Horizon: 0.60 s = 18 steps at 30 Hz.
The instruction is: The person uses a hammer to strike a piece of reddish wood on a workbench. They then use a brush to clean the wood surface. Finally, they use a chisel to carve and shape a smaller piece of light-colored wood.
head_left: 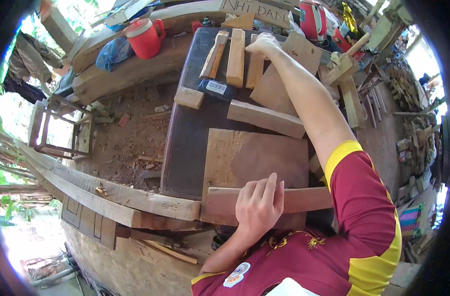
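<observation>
Right hand (pixel 264 44) touches a block (pixel 255 71) beside a board (pixel 273 88), beyond a plank (pixel 266 118).

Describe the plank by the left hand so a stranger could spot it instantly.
On the dark tabletop, find the broad flat board nearest the shirt. Across it lies the narrow reddish plank, the only one with the left hand over it.

Daylight blew the left side out to near white, smaller glare patches hit the right edge, and the right hand (pixel 264 45) looked kinda washed out. Dark worktop (pixel 185 153) read fine, fisheye bowed everything, corners went black
</observation>
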### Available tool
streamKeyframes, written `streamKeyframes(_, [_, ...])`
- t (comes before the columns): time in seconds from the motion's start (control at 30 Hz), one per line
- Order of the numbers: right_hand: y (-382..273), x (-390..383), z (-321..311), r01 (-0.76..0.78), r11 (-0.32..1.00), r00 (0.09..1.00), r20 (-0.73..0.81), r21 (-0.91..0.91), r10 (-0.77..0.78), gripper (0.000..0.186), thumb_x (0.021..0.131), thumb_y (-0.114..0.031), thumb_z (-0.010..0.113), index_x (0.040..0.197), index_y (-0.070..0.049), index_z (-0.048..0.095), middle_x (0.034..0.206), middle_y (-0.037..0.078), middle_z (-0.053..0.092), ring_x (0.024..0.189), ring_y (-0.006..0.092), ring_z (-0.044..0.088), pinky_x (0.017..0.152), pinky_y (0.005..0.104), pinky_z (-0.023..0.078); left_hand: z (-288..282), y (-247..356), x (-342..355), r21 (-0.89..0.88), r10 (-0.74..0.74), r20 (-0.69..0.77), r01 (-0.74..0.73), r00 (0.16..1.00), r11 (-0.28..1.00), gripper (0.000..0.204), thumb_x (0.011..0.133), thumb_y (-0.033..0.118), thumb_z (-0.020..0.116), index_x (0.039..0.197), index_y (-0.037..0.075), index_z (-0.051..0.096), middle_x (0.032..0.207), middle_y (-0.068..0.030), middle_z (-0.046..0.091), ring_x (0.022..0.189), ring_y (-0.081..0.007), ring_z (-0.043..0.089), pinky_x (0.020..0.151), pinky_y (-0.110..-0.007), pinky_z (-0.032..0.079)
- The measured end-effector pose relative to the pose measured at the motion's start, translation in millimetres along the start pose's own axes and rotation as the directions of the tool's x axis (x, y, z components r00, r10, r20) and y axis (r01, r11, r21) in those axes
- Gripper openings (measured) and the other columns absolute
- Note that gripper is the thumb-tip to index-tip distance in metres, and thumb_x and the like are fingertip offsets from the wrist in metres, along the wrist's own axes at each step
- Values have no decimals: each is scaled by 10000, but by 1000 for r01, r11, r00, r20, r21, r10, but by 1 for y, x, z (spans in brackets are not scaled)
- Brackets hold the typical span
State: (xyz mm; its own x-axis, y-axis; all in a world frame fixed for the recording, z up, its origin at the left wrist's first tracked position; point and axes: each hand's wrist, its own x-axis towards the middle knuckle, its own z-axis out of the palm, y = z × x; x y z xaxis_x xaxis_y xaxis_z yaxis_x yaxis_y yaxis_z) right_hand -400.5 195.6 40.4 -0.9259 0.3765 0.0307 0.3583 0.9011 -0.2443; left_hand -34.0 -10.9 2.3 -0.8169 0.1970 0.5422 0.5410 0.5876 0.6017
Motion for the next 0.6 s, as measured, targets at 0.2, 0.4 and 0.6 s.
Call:
streamKeyframes(0.2, [-2, 0, -33, 43, 982, 981, -193, 182, -7, 619, 581, -482, 814, 890, 46, 722, 939, 148, 720, 789, 207, 706, 616, 331, 579, 1, 0, -2, -4, 4, -9, -4, 1000, 1000, 206, 814, 169, 719, 972, 38, 690, 784, -61, 664, 700, -239, 621, 638, -337, 496])
streamKeyframes(0.4, [24, -13, -56, 371, 871, 904, -338, 322, -260, 537, 631, -481, 833, 908, -30, 744, 886, 109, 732, 833, 191, 700, 746, 325, 553, 1, 1, 0, 13, 35, -32, -34, 999, 999, 180, 803, 140, 719, 946, 37, 684, 754, -70, 649, 694, -251, 615, 635, -347, 493])
streamKeyframes(0.6, [67, -81, -93, 473, 628, 878, -389, 618, -278, 407, 794, -360, 796, 1017, -27, 727, 981, 103, 731, 844, 151, 709, 720, 321, 588, 2, 3, -1, 35, 49, -43, -47, 998, 998, 163, 798, 135, 728, 929, 46, 688, 732, -47, 651, 699, -237, 619, 647, -346, 497])
